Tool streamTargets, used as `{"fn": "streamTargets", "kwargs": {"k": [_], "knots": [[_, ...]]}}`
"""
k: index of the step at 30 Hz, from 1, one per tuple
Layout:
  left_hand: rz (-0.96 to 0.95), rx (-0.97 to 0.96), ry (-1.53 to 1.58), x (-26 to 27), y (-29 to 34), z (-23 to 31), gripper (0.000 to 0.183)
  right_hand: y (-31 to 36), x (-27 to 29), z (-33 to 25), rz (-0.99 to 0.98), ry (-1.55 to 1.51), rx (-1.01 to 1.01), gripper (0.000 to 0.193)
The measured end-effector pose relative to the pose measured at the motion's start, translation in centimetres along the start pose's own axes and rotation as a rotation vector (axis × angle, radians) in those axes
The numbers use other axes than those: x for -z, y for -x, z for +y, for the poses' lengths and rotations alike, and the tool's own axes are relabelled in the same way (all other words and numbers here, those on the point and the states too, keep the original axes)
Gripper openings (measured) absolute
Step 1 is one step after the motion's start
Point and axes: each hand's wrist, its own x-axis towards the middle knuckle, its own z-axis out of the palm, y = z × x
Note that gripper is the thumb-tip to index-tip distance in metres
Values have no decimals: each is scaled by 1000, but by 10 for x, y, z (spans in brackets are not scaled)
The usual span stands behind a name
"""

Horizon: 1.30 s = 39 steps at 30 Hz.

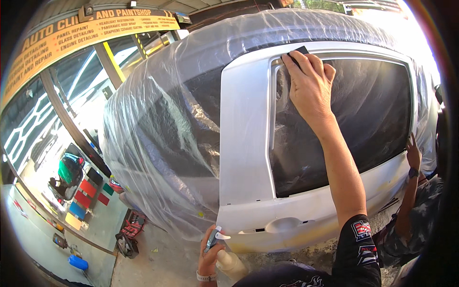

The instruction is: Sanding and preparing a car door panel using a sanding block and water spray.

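My right hand (308, 86) is closed on a dark flat sanding pad (302, 49), pressing it to the top front corner of the window frame on a silver-white car door (244, 143). Most of the pad is hidden under the fingers. Low at the door's bottom left, my left hand (207, 256) grips a spray bottle (232, 264) by its neck, just under the grey head with a white trigger. Yellowish patches show along the door's lower part. Clear plastic film (158, 129) wraps the car around the door, and the window (349, 119) looks covered too.
At the right, another person's hand (414, 152) with a dark wristwatch touches the door's rear edge. A red and black bag-like item (131, 232) lies on the concrete floor at left. Behind it stand a glass-fronted shop and a blue container (78, 262). A yellow sign (95, 36) hangs above.
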Motion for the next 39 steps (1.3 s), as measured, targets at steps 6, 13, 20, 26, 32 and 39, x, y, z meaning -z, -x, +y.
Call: {"fn": "streamTargets", "kwargs": {"k": [6, 13, 20, 26, 32, 39], "knots": [[35, 1, 60, -6, 4, 4, 65, 1, 5, -16, -50, -190, 40, 39], [12, -38, -55, 9, -5, -12, 66, 50, 24, -48, -111, -275, 32, 39], [1, -70, -177, 2, -9, -3, 69, 118, 45, -70, -160, -336, 28, 39], [35, -98, -275, -8, -5, 8, 64, 124, 54, -58, -197, -325, 49, 37], [-5, -56, -43, 4, -5, -13, 68, 20, 10, -19, 130, -134, 68, 38], [1, -105, -49, 11, -7, -25, 71, 21, -11, -14, 48, -90, 201, 39]]}}
